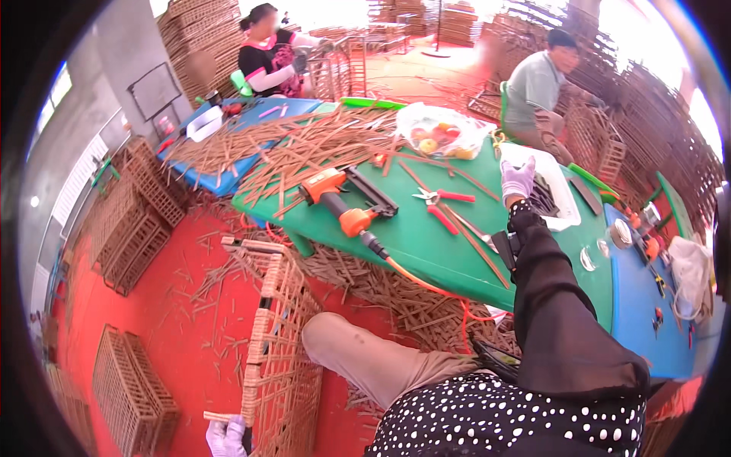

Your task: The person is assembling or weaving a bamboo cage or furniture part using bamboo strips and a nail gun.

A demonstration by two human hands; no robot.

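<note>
In a light purple glove, my left hand (226, 438) is closed at the lower corner of a brown woven basket (285, 335). The basket stands on edge beside my knee, and a short piece of its frame juts out just above my fingers. My right arm stretches over the green table. The gloved right hand (518, 179) is at the left side of a white plastic tray (565, 206), with its fingers apart. Dark, thin strips (544, 196) lie in the tray by that hand. An orange and black nail gun (335, 199) and red-handled pliers (440, 206) rest on the table, left of that hand.
Loose brown strips (327, 141) pile across the table's far left. A plastic bag of fruit (442, 133) sits at the back. An orange air hose (422, 282) droops over the front edge. Stacked baskets (133, 388) stand on the red floor. Two people (266, 57) (537, 87) work beyond.
</note>
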